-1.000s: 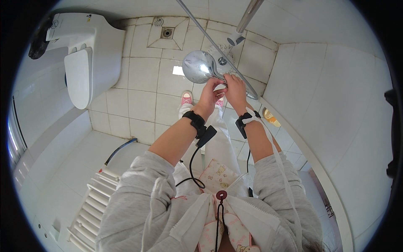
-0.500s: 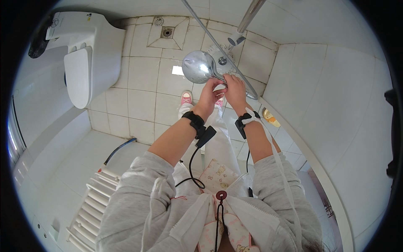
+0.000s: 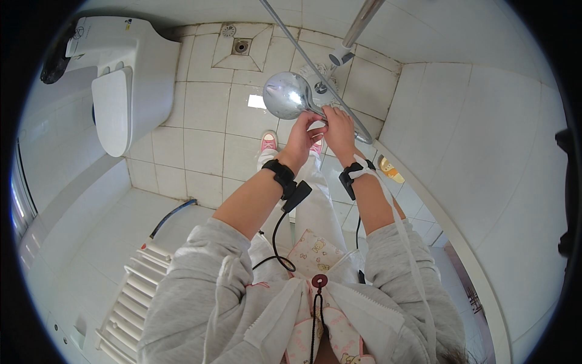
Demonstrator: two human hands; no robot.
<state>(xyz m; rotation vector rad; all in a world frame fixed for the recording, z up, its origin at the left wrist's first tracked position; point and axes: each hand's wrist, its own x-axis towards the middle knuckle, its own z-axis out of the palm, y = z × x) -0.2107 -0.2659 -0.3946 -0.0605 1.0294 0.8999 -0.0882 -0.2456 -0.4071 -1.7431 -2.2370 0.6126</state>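
A round chrome shower head (image 3: 285, 96) is held out in front of me, its broad back turned up. My right hand (image 3: 339, 128) is closed round its handle, close to where the grey shower hose (image 3: 306, 56) joins. With bent fingers, my left hand (image 3: 301, 136) grips the neck of the handle just below the round head. From the handle's end the hose loops and runs up past the top edge. My fingers partly cover the handle, and its underside is hidden.
At the left stands a white toilet (image 3: 142, 79) with its lid down. A white radiator (image 3: 134, 291) is at the lower left, beside a blue-black pipe (image 3: 173, 216). A metal pole (image 3: 362, 24) rises at the back; a floor drain (image 3: 241, 47) lies ahead. A yellow slipper (image 3: 391, 170) shows at right.
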